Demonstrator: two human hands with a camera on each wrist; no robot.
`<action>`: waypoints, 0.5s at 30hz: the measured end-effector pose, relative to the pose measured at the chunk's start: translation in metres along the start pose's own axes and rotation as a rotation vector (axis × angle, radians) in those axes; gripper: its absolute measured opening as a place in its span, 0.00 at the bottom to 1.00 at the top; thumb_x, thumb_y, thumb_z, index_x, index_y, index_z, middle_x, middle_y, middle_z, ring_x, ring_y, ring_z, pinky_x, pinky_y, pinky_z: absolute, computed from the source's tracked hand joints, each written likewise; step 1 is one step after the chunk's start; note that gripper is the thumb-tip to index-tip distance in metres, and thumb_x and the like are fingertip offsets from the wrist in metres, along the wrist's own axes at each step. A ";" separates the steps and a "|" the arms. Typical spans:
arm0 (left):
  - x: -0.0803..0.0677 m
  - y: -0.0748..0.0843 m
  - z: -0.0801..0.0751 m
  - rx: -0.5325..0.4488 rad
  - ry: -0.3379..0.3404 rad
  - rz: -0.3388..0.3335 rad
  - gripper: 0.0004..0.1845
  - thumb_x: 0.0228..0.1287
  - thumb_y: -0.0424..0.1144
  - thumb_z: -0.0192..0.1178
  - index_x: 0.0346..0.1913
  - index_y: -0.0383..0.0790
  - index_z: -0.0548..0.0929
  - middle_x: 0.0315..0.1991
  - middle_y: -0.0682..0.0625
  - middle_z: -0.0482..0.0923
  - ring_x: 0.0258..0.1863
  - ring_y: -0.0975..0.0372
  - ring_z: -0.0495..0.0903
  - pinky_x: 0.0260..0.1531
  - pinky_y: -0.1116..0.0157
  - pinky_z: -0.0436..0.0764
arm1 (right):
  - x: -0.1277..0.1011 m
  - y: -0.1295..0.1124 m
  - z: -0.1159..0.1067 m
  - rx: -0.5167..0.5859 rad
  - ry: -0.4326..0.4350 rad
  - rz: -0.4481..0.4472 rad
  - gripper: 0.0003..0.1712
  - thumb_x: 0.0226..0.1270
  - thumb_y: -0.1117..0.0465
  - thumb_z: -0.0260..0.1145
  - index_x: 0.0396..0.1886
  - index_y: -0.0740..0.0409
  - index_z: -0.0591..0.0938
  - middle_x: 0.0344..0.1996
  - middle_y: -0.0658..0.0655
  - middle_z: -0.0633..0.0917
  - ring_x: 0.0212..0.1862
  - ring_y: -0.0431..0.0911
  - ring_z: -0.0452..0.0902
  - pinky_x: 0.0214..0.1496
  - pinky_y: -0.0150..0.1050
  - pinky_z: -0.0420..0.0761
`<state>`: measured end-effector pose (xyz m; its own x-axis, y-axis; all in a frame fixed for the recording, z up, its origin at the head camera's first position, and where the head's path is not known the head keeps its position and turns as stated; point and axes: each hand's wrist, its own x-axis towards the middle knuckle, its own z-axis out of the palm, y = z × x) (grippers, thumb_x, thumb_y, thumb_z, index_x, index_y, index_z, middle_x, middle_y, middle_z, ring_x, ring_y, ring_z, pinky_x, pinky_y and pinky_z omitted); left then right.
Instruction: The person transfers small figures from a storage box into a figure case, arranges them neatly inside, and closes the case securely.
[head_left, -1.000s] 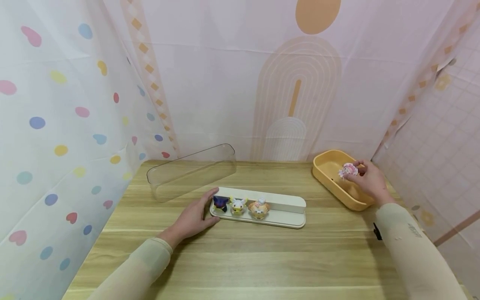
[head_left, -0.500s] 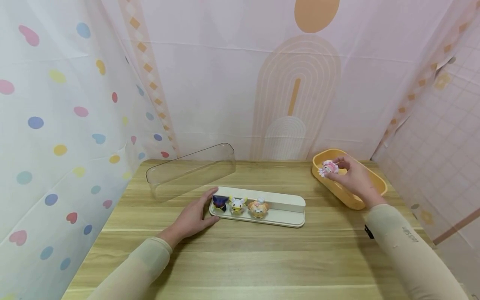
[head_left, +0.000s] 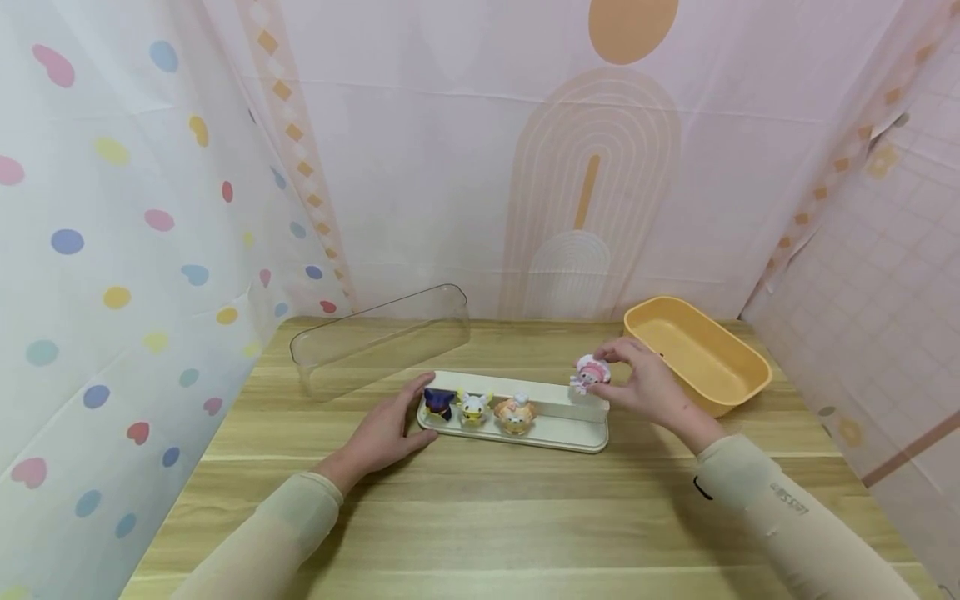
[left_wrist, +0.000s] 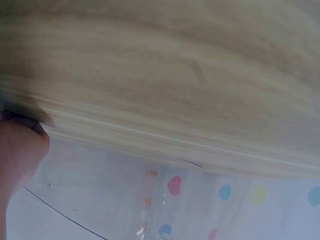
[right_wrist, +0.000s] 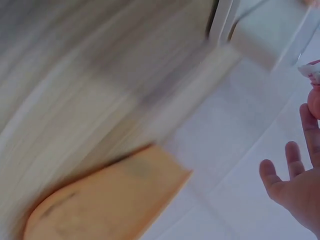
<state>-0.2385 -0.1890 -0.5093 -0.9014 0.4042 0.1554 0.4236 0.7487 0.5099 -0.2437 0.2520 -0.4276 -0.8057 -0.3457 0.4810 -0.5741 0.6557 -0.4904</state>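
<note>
Right hand [head_left: 647, 385] pinches pink-white figurine [head_left: 592, 372] over or just behind the right end of the sideways-lying white tray [head_left: 568, 431]; left hand [head_left: 384, 435] grips its left end.

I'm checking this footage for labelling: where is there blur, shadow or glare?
Head view: mostly sharp and evenly lit, with a soft shadow on the table beside the right sleeve; the clear lid looks faint. Left wrist view: table smeared, small glints on the clear lid. Right wrist view: table streaked, yellow bin soft-edged, right hand clearer.
</note>
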 end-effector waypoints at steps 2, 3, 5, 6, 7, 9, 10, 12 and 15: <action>0.000 -0.001 0.000 0.002 0.000 -0.001 0.52 0.68 0.49 0.75 0.87 0.57 0.52 0.78 0.42 0.72 0.71 0.39 0.78 0.69 0.38 0.76 | -0.002 -0.006 0.007 -0.035 -0.003 -0.071 0.26 0.49 0.66 0.88 0.47 0.60 0.85 0.48 0.61 0.89 0.53 0.59 0.86 0.57 0.60 0.86; 0.000 -0.001 0.000 0.004 0.000 -0.001 0.52 0.68 0.49 0.75 0.87 0.57 0.52 0.78 0.42 0.72 0.70 0.39 0.78 0.69 0.38 0.76 | -0.003 -0.008 0.011 -0.053 -0.005 -0.106 0.26 0.49 0.65 0.88 0.46 0.59 0.85 0.48 0.60 0.89 0.54 0.59 0.85 0.57 0.60 0.85; 0.001 -0.001 0.000 0.006 0.000 0.002 0.52 0.68 0.49 0.75 0.87 0.57 0.52 0.78 0.42 0.72 0.70 0.39 0.78 0.69 0.37 0.76 | -0.005 -0.011 0.017 -0.092 0.001 -0.173 0.25 0.48 0.65 0.89 0.45 0.57 0.85 0.47 0.61 0.89 0.56 0.61 0.84 0.58 0.61 0.85; 0.001 -0.001 -0.001 0.006 0.001 0.002 0.52 0.68 0.49 0.75 0.87 0.57 0.53 0.78 0.42 0.72 0.70 0.39 0.78 0.69 0.37 0.76 | -0.006 -0.012 0.020 -0.108 0.007 -0.208 0.25 0.48 0.64 0.89 0.44 0.57 0.85 0.47 0.61 0.90 0.57 0.62 0.84 0.59 0.62 0.84; 0.001 -0.001 -0.001 0.007 0.002 0.003 0.52 0.68 0.49 0.75 0.87 0.57 0.53 0.78 0.42 0.72 0.70 0.39 0.78 0.68 0.37 0.76 | -0.008 -0.013 0.023 -0.126 0.008 -0.234 0.25 0.48 0.63 0.89 0.44 0.56 0.85 0.46 0.60 0.90 0.58 0.62 0.83 0.59 0.62 0.85; 0.001 -0.001 -0.001 0.007 0.003 0.006 0.52 0.68 0.49 0.75 0.87 0.57 0.53 0.78 0.42 0.73 0.69 0.39 0.79 0.68 0.37 0.77 | -0.011 -0.014 0.028 -0.160 0.007 -0.275 0.25 0.48 0.62 0.89 0.44 0.55 0.84 0.44 0.58 0.91 0.58 0.63 0.83 0.57 0.62 0.85; 0.001 -0.001 -0.001 0.008 0.003 0.007 0.52 0.68 0.49 0.75 0.87 0.57 0.53 0.78 0.42 0.73 0.69 0.39 0.79 0.68 0.37 0.77 | -0.012 -0.014 0.031 -0.170 0.003 -0.291 0.25 0.49 0.61 0.89 0.45 0.55 0.84 0.44 0.57 0.91 0.58 0.63 0.83 0.57 0.62 0.85; 0.001 -0.001 -0.001 0.007 0.002 0.006 0.52 0.68 0.49 0.75 0.87 0.57 0.53 0.78 0.41 0.73 0.69 0.39 0.79 0.68 0.38 0.77 | -0.015 -0.015 0.036 -0.193 -0.014 -0.317 0.25 0.50 0.60 0.88 0.46 0.54 0.84 0.43 0.54 0.91 0.59 0.63 0.83 0.58 0.62 0.85; 0.000 0.000 0.000 0.005 -0.001 -0.001 0.52 0.68 0.49 0.75 0.87 0.57 0.52 0.78 0.41 0.73 0.69 0.39 0.79 0.68 0.37 0.77 | -0.019 -0.016 0.043 -0.238 -0.040 -0.357 0.26 0.51 0.58 0.88 0.47 0.52 0.84 0.42 0.51 0.92 0.61 0.61 0.82 0.61 0.63 0.81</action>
<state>-0.2391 -0.1892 -0.5095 -0.9016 0.4042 0.1540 0.4233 0.7518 0.5055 -0.2251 0.2194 -0.4604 -0.5704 -0.6014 0.5595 -0.7718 0.6255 -0.1146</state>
